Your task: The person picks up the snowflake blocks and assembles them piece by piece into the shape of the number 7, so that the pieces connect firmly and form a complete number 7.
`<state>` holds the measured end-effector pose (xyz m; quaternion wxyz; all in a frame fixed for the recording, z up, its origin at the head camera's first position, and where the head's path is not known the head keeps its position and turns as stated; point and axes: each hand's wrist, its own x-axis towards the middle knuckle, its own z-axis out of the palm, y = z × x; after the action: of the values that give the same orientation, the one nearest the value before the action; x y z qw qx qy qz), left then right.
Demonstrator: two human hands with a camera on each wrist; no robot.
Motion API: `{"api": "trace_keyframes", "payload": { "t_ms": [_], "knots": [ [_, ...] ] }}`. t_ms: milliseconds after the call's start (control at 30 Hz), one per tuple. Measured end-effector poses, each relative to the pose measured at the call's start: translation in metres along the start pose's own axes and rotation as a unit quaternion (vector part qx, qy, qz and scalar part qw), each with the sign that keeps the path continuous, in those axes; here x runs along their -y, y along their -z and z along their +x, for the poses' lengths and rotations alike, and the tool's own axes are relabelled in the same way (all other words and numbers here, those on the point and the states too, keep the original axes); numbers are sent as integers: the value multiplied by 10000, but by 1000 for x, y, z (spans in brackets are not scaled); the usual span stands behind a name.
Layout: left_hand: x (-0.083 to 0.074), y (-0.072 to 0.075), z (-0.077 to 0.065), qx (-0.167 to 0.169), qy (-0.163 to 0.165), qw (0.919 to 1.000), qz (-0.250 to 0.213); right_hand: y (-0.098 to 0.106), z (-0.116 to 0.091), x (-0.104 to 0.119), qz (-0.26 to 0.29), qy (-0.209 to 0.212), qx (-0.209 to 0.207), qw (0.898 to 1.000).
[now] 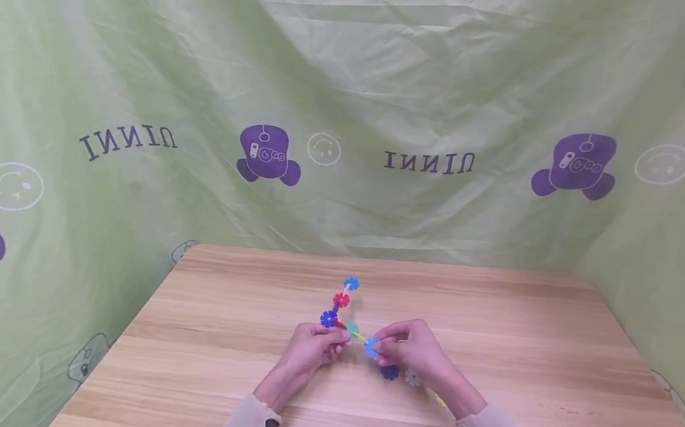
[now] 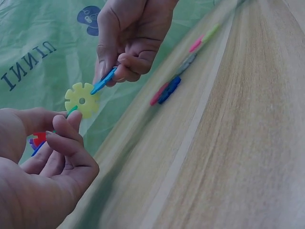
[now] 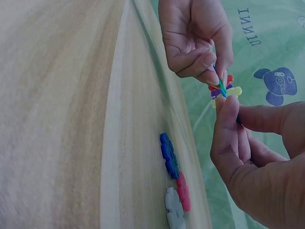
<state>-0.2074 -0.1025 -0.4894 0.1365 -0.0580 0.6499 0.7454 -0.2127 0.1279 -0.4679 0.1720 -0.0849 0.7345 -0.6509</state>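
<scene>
My left hand [image 1: 309, 352] pinches a green notched plastic disc [image 1: 351, 329], part of a chain of slotted snowflake discs. Beyond that hand the chain runs on through a dark blue disc [image 1: 328, 318], a red disc [image 1: 341, 300] and a lighter blue disc [image 1: 351, 283] at its far end. A yellow disc [image 2: 82, 100] stands out from the green one. Between thumb and fingers, my right hand [image 1: 419, 349] holds a light blue disc [image 2: 104, 81] at the yellow disc's edge. Whether those two are fully slotted together I cannot tell.
On the wooden table [image 1: 207, 339], under and beside the right hand, lie loose discs: a dark blue disc [image 1: 390, 372], a grey disc [image 1: 413, 377], a yellow-green disc [image 2: 209, 33] and pink discs [image 3: 183, 192]. A green printed cloth [image 1: 357, 88] hangs behind the table.
</scene>
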Motion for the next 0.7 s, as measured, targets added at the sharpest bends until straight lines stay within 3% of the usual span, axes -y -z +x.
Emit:
{"api": "trace_keyframes", "payload": {
  "t_ms": [367,700],
  "knots": [
    [4,0,0,-175,-58,9998,-89,-9,2,-5,58,-153,-153,9997],
    [4,-1,1,-83,-33,9999,-138,-7,6,-3,277,-168,-49,9995]
  ]
}}
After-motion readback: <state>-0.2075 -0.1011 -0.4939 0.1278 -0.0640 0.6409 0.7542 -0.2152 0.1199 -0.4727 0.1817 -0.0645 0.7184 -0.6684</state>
